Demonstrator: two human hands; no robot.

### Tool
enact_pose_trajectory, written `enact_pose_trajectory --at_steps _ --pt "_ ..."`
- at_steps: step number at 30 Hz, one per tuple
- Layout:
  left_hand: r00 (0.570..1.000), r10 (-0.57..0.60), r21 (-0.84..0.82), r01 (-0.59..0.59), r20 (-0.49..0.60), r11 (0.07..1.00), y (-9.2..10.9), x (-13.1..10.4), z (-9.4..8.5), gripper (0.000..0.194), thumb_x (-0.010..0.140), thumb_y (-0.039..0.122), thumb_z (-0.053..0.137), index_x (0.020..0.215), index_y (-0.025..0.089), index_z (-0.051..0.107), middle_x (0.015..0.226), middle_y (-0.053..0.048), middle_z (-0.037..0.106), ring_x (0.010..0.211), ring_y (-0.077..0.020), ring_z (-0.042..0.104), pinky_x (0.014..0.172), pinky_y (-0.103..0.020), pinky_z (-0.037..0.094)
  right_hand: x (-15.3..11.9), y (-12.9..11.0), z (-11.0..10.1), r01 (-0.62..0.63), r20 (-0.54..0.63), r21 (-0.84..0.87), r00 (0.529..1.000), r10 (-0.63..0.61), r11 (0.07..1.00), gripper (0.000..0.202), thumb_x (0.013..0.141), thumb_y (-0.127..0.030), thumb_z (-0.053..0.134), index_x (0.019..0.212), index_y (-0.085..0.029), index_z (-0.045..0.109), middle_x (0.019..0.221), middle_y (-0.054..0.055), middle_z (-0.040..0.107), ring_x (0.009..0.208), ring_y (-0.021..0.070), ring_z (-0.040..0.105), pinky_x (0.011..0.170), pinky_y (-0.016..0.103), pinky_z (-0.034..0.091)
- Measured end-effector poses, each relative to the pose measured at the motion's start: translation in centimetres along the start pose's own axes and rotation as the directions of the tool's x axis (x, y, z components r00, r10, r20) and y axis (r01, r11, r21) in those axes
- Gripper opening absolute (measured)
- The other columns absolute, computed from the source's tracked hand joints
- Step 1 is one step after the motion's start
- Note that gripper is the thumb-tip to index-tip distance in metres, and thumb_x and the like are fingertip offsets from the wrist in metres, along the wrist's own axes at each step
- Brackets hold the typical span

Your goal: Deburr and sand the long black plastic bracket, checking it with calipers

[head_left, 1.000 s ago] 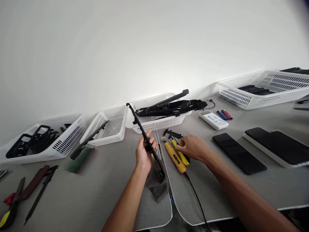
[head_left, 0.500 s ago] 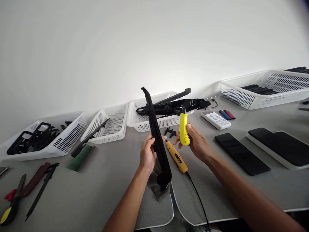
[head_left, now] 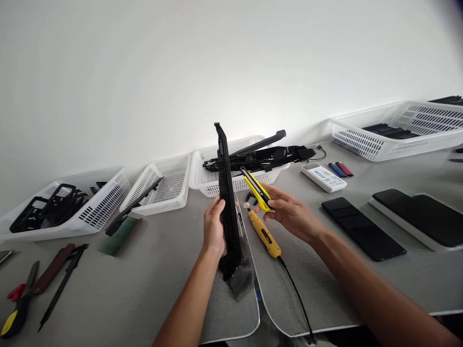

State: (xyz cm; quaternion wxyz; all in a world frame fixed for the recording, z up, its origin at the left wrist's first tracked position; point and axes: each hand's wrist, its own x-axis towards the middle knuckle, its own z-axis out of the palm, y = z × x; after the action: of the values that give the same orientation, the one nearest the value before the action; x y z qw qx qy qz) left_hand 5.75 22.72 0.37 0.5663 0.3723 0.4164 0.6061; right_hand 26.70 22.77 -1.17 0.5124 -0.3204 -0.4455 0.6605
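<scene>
My left hand (head_left: 214, 226) is closed on a long black plastic part (head_left: 230, 217), held nearly upright at the middle of the view. My right hand (head_left: 291, 212) grips a yellow utility knife (head_left: 257, 191) by its lower end, its tip pointing up and left towards the black part without touching it. Under the knife, a yellow corded tool (head_left: 265, 233) lies on the table. Dark grey cloth (head_left: 243, 274) sits beside the black part's lower end. A black caliper is partly hidden behind my right hand and the knife.
Behind are white baskets (head_left: 171, 205) (head_left: 210, 189), one heaped with long black parts (head_left: 267, 156). Another basket (head_left: 394, 152) stands right, near a phone (head_left: 361, 226) and white device (head_left: 323, 177). Scissors (head_left: 21, 303) and a green sheet (head_left: 117, 237) lie left. A gap separates the tabletops.
The knife has turned from upright to leaning left and moved left, nearer the black part. The black part has swung more upright, its lower end shifting left with my left hand.
</scene>
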Motion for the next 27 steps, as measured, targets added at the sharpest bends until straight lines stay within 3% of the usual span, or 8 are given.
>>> enact_pose_trajectory --at_steps 3,5,9,12,16,22,24,27 --pt "1.000 0.013 0.018 -0.013 0.024 1.000 0.0 0.0 -0.1 0.026 0.086 0.044 0.076 0.086 0.018 0.078 0.085 -0.005 0.077 0.071 -0.0176 0.068 0.053 -0.024 0.045 0.1 0.1 -0.1 0.003 0.073 -0.036 0.997 -0.001 0.999 0.060 0.090 -0.037 0.079 0.147 -0.031 0.062 0.133 0.009 0.070 0.113 0.0266 0.071 0.085 0.037 0.060" --pt "0.999 0.011 0.022 -0.012 0.048 1.000 -0.3 0.1 -0.3 0.028 0.088 0.046 0.074 0.092 0.018 0.079 0.088 -0.005 0.078 0.069 -0.0167 0.066 0.054 -0.025 0.046 0.3 0.4 -0.2 0.010 0.070 -0.073 0.998 -0.005 0.997 0.047 0.091 -0.044 0.080 0.133 -0.026 0.069 0.124 0.010 0.072 0.106 0.0250 0.071 0.086 0.038 0.059" --pt "0.999 -0.025 -0.007 0.025 0.045 1.000 -0.9 0.2 -0.5 0.034 0.088 0.049 0.073 0.101 0.018 0.077 0.087 -0.005 0.078 0.063 -0.0151 0.063 0.055 -0.025 0.048 0.5 0.9 -0.5 0.066 -0.031 -0.078 0.997 -0.069 0.995 0.038 0.091 -0.055 0.081 0.101 -0.023 0.063 0.090 0.001 0.066 0.075 0.0153 0.061 0.070 0.031 0.053" --pt "0.997 -0.040 -0.036 0.043 0.070 0.998 -1.2 0.3 -0.5 0.036 0.089 0.051 0.072 0.102 0.018 0.073 0.089 -0.006 0.079 0.065 -0.0158 0.066 0.060 -0.026 0.052 0.5 0.9 -0.7 0.072 -0.095 -0.062 0.992 -0.077 0.995 0.046 0.092 -0.062 0.079 0.100 -0.027 0.051 0.081 -0.006 0.056 0.055 0.0086 0.041 0.051 0.023 0.034" --pt "0.985 -0.046 -0.059 0.057 0.169 0.997 -1.3 0.4 -0.5 0.038 0.092 0.054 0.069 0.104 0.018 0.063 0.098 -0.011 0.081 0.074 -0.0207 0.075 0.063 -0.029 0.056 0.4 0.6 -0.8 0.060 -0.116 -0.092 0.991 -0.071 0.994 0.047 0.095 -0.067 0.073 0.100 -0.028 0.048 0.072 -0.009 0.047 0.050 0.0066 0.024 0.048 0.022 0.019" --pt "0.955 -0.093 0.002 0.096 0.280 0.995 -1.3 0.6 -0.9 0.053 0.091 0.059 0.068 0.125 0.020 0.056 0.098 -0.009 0.082 0.065 -0.0197 0.075 0.057 -0.027 0.055 0.7 0.6 -1.0 0.060 -0.286 -0.196 0.951 -0.115 0.979 0.059 0.077 -0.072 0.085 0.083 -0.025 0.051 0.059 -0.010 0.037 0.049 0.0081 0.024 0.046 0.023 0.015" --pt "0.950 -0.116 0.033 0.111 0.291 0.993 -1.4 0.6 -1.0 0.052 0.089 0.062 0.068 0.118 0.020 0.057 0.082 -0.005 0.080 0.057 -0.0197 0.072 0.054 -0.028 0.054 0.7 0.4 -1.1 0.080 -0.321 -0.325 0.928 -0.189 0.942 0.058 0.076 -0.074 0.085 0.082 -0.024 0.056 0.060 -0.007 0.044 0.051 0.0096 0.030 0.047 0.024 0.020" --pt "0.952 -0.131 0.133 0.097 0.276 0.986 -1.5 0.5 -1.0 0.044 0.093 0.064 0.064 0.098 0.021 0.056 0.063 -0.002 0.073 0.048 -0.0184 0.067 0.050 -0.027 0.051 0.6 0.1 -1.4 0.121 -0.263 -0.532 0.917 -0.299 0.838 0.055 0.079 -0.074 0.082 0.082 -0.022 0.065 0.067 -0.002 0.054 0.058 0.0131 0.041 0.052 0.026 0.030"
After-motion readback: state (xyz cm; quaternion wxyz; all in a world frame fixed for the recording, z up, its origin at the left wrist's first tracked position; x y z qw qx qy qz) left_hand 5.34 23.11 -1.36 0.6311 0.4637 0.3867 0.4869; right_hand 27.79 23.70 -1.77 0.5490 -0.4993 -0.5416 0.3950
